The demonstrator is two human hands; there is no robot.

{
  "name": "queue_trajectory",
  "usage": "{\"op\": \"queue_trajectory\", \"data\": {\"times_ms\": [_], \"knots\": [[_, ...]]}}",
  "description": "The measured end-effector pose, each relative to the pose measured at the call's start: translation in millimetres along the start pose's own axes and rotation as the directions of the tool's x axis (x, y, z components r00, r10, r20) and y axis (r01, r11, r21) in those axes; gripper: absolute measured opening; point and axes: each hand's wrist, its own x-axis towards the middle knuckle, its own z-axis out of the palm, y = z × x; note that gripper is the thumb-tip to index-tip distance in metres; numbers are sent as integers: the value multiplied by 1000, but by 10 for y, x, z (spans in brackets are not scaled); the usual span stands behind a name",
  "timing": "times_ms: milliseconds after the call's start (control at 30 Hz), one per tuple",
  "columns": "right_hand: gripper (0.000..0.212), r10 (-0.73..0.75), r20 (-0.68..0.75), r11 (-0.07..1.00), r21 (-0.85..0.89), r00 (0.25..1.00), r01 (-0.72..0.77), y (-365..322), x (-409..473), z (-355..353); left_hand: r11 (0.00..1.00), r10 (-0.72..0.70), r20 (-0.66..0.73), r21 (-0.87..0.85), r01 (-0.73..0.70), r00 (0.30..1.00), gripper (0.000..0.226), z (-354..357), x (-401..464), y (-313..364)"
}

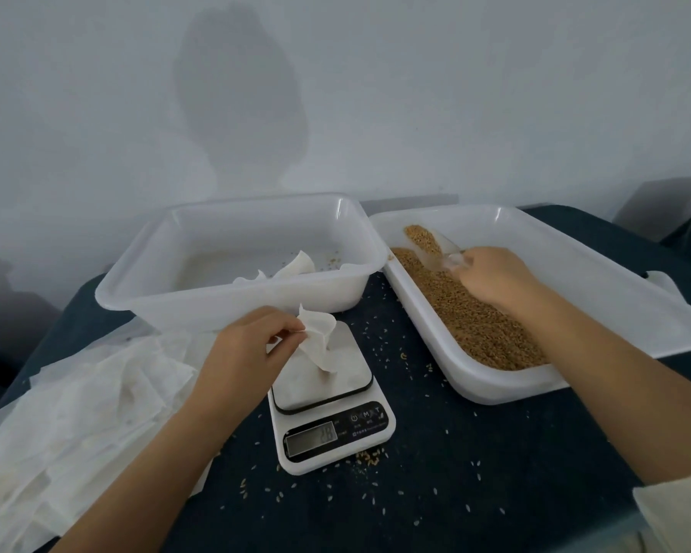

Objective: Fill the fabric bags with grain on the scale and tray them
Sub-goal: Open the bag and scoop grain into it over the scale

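A white fabric bag [323, 342] stands mouth-up on the platform of a small digital kitchen scale [328, 413], its lower end touching the platform and its open top flaring upward. The left hand [252, 353] pinches the bag's rim between thumb and fingertips, holding the mouth open. The scale's display is lit, but its digits are too blurred to read with certainty.

To the right, a white plastic tray [575, 281] lies at an angle on the bench [435, 492], holding a bed of brown grain [479, 325] along its near-left side. The right hand [491, 277] reaches into this tray, fingers curled round the handle of a clear plastic scoop [435, 249]; the scoop is loaded with grain and lifted slightly above the grain bed.

Behind the scale sits a second, deeper white plastic tray [236, 289], just beside the grain tray. Inside it, near its front wall, lie a few white fabric bags [292, 269] and some stray kernels.

At the left edge of the bench a loose pile of flat empty bags [76, 413] spreads beneath the left forearm. Scattered grains [372, 457] dot the dark blue bench cover around the scale and between the trays. A pale wall [376, 93] rises behind the bench.
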Motion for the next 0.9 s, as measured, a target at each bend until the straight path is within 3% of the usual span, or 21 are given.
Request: {"op": "queue_trajectory", "data": {"times_ms": [333,467,633,767,900], "knots": [[34,-148,-20,985,91,989,149,-59,-161,-168,999,-3,-10,46,3,1000,6,-144,41,-28],[20,-293,-49,905,307,955,293,-194,-308,-407,996,2,137,86,-14,991,9,-399,180,-79],[39,-454,68,806,456,888,377,-340,-484,-554,967,32,341,227,-115,940,12,-724,372,-156],[37,-574,179,770,450,799,452,-382,-605,-445,931,20,470,313,-187,882,16,-715,437,-170],[35,-615,271,776,373,740,509,-359,-654,-338,939,44,505,273,-208,862,17,-527,428,-134]]}}
